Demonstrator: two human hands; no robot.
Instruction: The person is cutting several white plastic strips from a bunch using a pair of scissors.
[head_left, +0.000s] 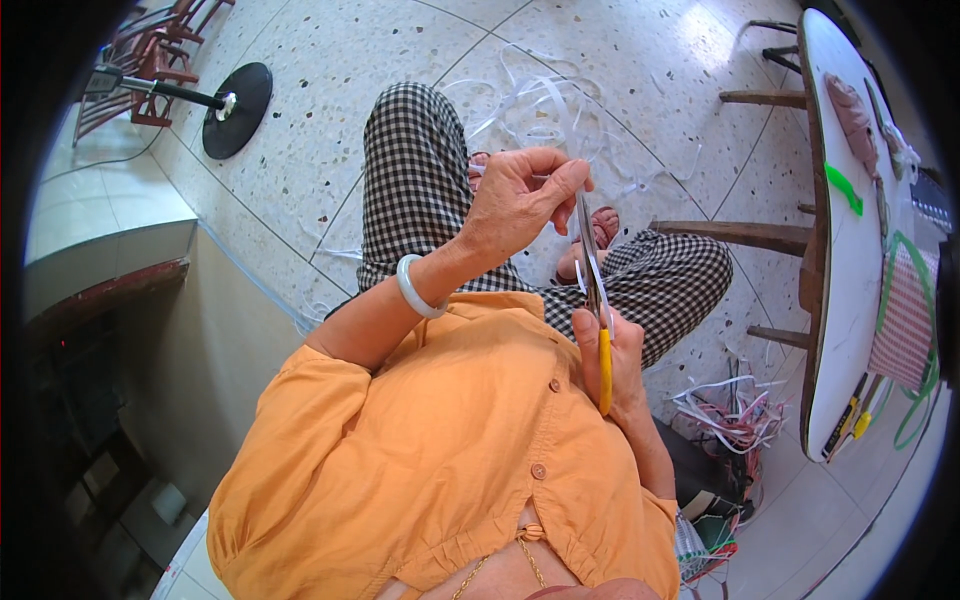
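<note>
My left hand (525, 195), with a pale bangle on its wrist, pinches a narrow white plastic strip (559, 101) between thumb and fingers above my knees. From there the strip trails to a loose tangle of white strips (532, 124) on the floor. My right hand (619, 360) grips a pair of scissors (604, 375) by the yellow handles. The scissors' blades point away from me, and their tips reach the strip just beside my left fingertips. Short white strip pieces lie along the blades. Whether the blades are fully closed is hard to tell.
To the right stands a wooden-legged table (840, 300). On it are a bright green tool (844, 187), a pinkish cloth bundle (851, 116), a woven pink-and-white bag (904, 315) and a yellow-black cutter (844, 420). Strip scraps (735, 412) heap below. A round black stand base (240, 112) and wooden chairs (161, 75) are upper left.
</note>
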